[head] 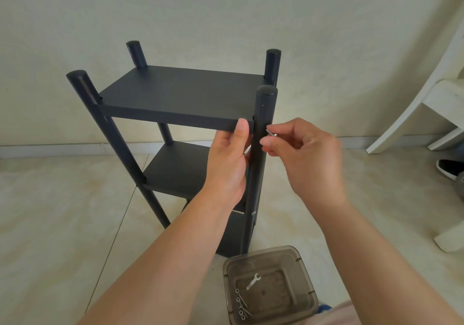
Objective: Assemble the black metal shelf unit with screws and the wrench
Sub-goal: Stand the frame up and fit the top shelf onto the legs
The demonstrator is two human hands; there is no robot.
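Standing upright on the tiled floor [62, 224] at centre frame, one black metal shelf unit [175, 94]: four round posts, a top shelf, a second shelf below it, lower parts partly hidden behind my arms. My left hand [229, 164] grips the front edge of the top shelf at its right end, thumb on the edge face, fingers curled underneath beside the near right post [261, 149]. My right hand [306, 154], at 3 o'clock of that post, pinches one silver screw [271, 133] between thumb and fingertips, its tip touching or just short of the post; I cannot tell which. One small silver screw head shows lower on the same post.

At 6 o'clock of the unit, on the floor: one translucent brown plastic box [303, 269], open-topped, holding one small silver wrench [253, 280] and a short row of loose screws [241, 304] by its left wall.

At 3 o'clock, far right: white chair legs [411, 104] and one dark shoe [449, 168]. At 12 o'clock: plain pale wall [226, 11] with baseboard.
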